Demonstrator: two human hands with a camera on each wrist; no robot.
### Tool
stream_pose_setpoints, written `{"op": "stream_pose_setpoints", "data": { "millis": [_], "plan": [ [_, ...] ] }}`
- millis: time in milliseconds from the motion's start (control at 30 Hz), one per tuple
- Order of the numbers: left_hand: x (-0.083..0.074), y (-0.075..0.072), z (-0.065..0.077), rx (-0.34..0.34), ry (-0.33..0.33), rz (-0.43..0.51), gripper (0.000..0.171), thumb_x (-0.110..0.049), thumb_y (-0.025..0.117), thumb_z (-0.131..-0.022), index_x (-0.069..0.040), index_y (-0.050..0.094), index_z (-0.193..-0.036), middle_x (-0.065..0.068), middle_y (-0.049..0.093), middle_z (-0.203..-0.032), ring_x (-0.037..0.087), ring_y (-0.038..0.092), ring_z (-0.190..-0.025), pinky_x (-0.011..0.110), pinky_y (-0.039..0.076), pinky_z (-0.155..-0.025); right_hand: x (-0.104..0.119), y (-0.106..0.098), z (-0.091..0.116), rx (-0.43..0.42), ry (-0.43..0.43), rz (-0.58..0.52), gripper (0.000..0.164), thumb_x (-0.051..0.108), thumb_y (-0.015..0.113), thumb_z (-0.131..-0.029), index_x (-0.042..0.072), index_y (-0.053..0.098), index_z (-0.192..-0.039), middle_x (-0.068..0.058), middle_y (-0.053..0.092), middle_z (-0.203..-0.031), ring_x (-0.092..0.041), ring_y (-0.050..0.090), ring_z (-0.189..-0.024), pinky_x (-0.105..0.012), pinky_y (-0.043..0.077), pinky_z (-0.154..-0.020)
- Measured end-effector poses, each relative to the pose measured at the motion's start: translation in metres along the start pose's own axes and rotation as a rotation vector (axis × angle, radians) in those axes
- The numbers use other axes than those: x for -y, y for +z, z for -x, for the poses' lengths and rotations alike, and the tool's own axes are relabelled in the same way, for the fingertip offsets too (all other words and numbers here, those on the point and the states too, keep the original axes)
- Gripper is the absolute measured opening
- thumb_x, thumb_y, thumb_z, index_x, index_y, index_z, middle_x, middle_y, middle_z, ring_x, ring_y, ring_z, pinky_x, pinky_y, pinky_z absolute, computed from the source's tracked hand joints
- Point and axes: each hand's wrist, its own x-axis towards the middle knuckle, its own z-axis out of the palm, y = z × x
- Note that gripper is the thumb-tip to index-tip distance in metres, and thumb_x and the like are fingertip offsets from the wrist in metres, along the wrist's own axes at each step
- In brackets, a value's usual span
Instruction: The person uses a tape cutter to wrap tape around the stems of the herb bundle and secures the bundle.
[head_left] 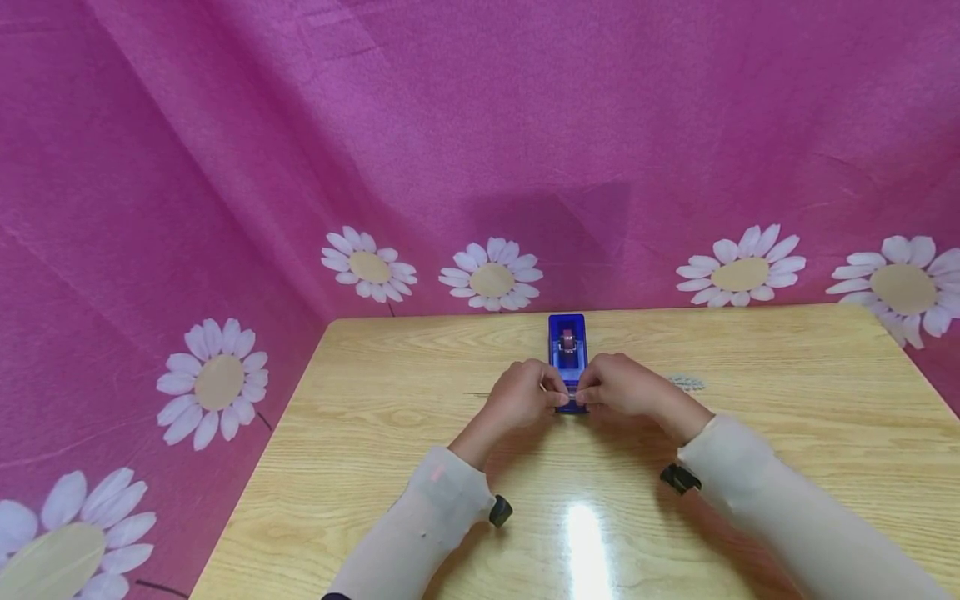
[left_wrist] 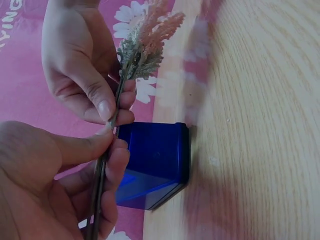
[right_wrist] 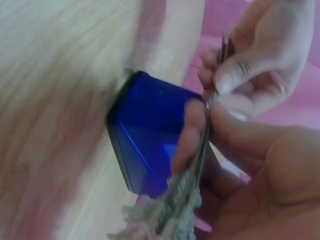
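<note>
Both hands hold a thin bunch of flower stems (left_wrist: 98,192) close over the front of a blue tape dispenser (head_left: 567,367). My left hand (head_left: 525,393) pinches the stems between thumb and fingers, their bare ends pointing left. Close beside it, my right hand (head_left: 626,385) pinches the same bunch nearer the blossoms. Pink and grey-green flower heads (left_wrist: 150,42) spread out past the right hand. Between the two thumbs, a small pale, shiny patch shows on the stems. A reel of tape (head_left: 567,340) sits in the back part of the dispenser.
The wooden table (head_left: 360,467) carries the dispenser near its far edge. Behind it and along the left hangs a pink cloth (head_left: 420,150) printed with white daisies. Pale sleeves (head_left: 420,525) with black wrist pieces cover the forearms.
</note>
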Motion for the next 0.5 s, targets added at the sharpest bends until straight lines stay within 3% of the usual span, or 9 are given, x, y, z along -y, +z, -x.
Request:
{"op": "stream_pose_setpoints", "data": {
  "millis": [267,367,500],
  "plan": [
    [-0.001,0.0,-0.002,0.065,0.015,-0.05,0.025,-0.019,0.064,-0.103,-0.011,0.078,-0.083,0.004,0.075,-0.078,0.008,0.051,-0.063,0.022,0.039,-0.058,0.008,0.014,0.011,-0.204,0.045,0.123,0.01,0.01,0.074,-0.095,0.009,0.081,-0.087,0.002,0.07,-0.078,-0.014,0.057,-0.069,-0.034,0.049,-0.064],
    [-0.002,0.001,-0.002,0.064,-0.002,-0.055,0.022,-0.017,0.066,-0.102,-0.011,0.078,-0.084,0.003,0.074,-0.077,0.009,0.05,-0.064,0.022,0.038,-0.06,0.01,0.016,0.013,-0.226,0.042,0.155,0.009,0.011,0.075,-0.094,0.01,0.081,-0.087,0.002,0.07,-0.079,-0.014,0.058,-0.068,-0.034,0.049,-0.062],
    [-0.002,0.002,-0.001,0.035,-0.013,-0.057,0.019,-0.017,0.07,-0.1,-0.013,0.079,-0.084,-0.002,0.072,-0.073,0.01,0.051,-0.065,0.022,0.039,-0.061,0.012,0.013,0.01,-0.19,0.045,0.163,0.008,0.01,0.076,-0.093,0.01,0.08,-0.086,0.002,0.07,-0.077,-0.015,0.058,-0.067,-0.034,0.049,-0.061]
  ]
}}
